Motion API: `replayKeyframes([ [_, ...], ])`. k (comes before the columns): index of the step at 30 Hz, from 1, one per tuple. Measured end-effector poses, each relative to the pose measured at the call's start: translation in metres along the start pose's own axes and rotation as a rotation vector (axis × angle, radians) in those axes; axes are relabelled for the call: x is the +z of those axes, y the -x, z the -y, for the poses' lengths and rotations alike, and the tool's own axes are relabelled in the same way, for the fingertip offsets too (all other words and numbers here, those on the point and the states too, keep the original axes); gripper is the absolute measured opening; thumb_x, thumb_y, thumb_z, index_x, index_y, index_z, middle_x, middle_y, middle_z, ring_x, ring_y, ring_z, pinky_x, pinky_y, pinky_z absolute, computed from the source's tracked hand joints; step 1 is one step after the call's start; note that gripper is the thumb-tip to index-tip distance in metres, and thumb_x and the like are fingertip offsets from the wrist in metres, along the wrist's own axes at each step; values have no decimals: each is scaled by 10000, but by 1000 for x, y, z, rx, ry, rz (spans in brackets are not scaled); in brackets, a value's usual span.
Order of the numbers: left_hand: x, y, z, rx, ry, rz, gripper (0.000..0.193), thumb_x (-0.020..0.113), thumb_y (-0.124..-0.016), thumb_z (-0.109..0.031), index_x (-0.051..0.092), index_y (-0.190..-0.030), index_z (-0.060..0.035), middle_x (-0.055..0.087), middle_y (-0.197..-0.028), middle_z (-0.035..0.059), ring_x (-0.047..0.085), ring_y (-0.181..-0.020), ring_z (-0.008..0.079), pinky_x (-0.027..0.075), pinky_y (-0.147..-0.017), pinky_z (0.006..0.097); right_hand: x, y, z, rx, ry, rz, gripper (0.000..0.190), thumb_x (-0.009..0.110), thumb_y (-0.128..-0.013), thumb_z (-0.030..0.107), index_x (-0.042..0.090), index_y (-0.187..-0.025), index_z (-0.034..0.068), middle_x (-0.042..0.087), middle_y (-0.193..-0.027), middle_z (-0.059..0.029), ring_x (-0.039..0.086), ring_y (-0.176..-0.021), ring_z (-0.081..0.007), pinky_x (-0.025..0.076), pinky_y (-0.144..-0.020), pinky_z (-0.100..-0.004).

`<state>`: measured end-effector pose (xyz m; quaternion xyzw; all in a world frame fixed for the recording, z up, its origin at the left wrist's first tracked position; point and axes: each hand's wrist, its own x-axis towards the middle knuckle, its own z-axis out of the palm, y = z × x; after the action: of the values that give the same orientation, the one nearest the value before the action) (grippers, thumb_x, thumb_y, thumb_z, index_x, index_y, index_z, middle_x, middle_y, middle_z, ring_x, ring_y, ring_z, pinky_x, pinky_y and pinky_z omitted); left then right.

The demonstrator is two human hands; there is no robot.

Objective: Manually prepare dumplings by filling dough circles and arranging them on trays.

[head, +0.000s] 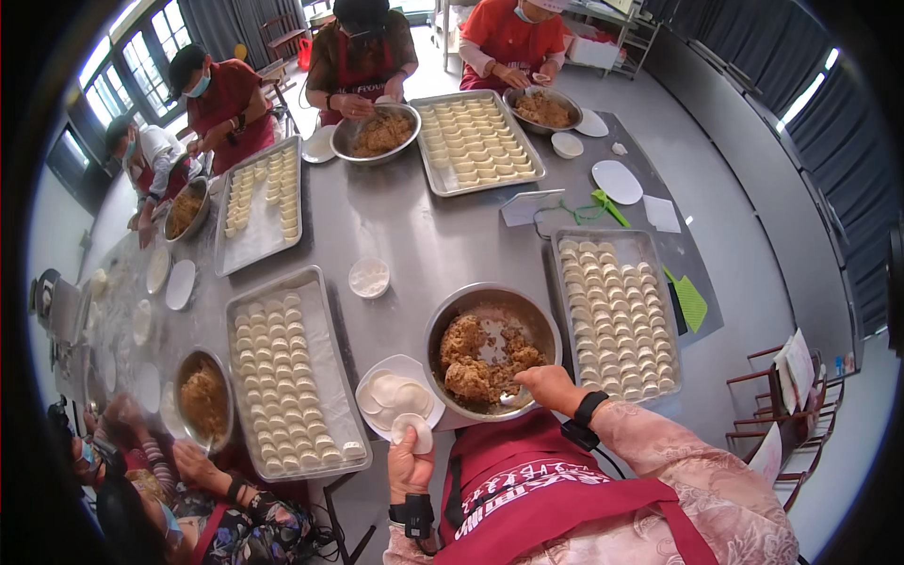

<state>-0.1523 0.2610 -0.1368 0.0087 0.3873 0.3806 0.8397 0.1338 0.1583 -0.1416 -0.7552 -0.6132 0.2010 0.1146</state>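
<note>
My left hand (409, 466) holds a round dough wrapper (412, 432) by its lower edge, in front of a white plate (366, 417) with a loose stack of wrappers (395, 395). My right hand (547, 387) reaches over the near right rim of a steel bowl (492, 291) and grips a utensil whose white end (510, 399) shows low in the bowl. Crumbly brown filling (470, 374) lies in clumps there, with part of the bowl's bottom bare. Filled dumplings stand in rows on a metal tray (558, 282) to the right and on another tray (346, 395) to the left.
A small bowl of white flour (369, 277) stands beyond the plate. A green scraper (686, 302) lies past the right tray. Across the steel table (452, 233), several people work at bowls of filling and trays; a co-worker's hand (198, 462) is at a bowl (227, 395) on the left.
</note>
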Motion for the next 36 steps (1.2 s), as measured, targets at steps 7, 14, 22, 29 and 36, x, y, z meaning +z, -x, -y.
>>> replayKeyframes([
  [7, -4, 2, 16, -134, -80, -66, 292, 526, -829, 3, 486, -1117, -26, 566, -1069, 131, 555, -1014, 356, 477, -852, 489, 19, -2, -3, -78, 13, 155, 245, 515, -725, 75, 656, -917, 130, 644, -823, -107, 622, -790, -299, 493, -677, -390],
  [14, -15, -6, 36, -188, -75, -79, 296, 502, -833, -3, 477, -1128, -6, 559, -1082, 151, 532, -1050, 367, 451, -886, 500, 17, 8, -17, 99, -164, 219, 219, 533, -762, 125, 680, -923, 144, 648, -856, -138, 617, -811, -314, 480, -708, -407],
  [22, -20, -15, 48, -176, -150, -87, 325, 464, -854, -20, 455, -1178, 2, 542, -1144, 149, 540, -1058, 295, 432, -932, 453, 24, 24, -23, 273, -389, 204, 192, 546, -808, 178, 678, -934, 118, 653, -805, -113, 618, -739, -271, 480, -671, -366],
  [29, -26, -25, 49, -217, -155, -127, 335, 455, -860, -32, 441, -1194, -3, 538, -1153, 147, 529, -1071, 303, 418, -942, 471, 26, 23, -25, 515, -758, 361, 232, 504, -800, 82, 651, -965, 10, 572, -599, -19, 526, -533, -93, 429, -506, -246],
  [36, -28, -31, 57, -251, -162, -86, 318, 446, -872, -42, 447, -1189, -14, 546, -1148, 149, 546, -1051, 301, 434, -916, 481, 22, 21, -21, 656, -1020, 416, 244, 485, -795, 66, 642, -965, -10, 568, -618, -13, 490, -518, -82, 409, -489, -224],
])
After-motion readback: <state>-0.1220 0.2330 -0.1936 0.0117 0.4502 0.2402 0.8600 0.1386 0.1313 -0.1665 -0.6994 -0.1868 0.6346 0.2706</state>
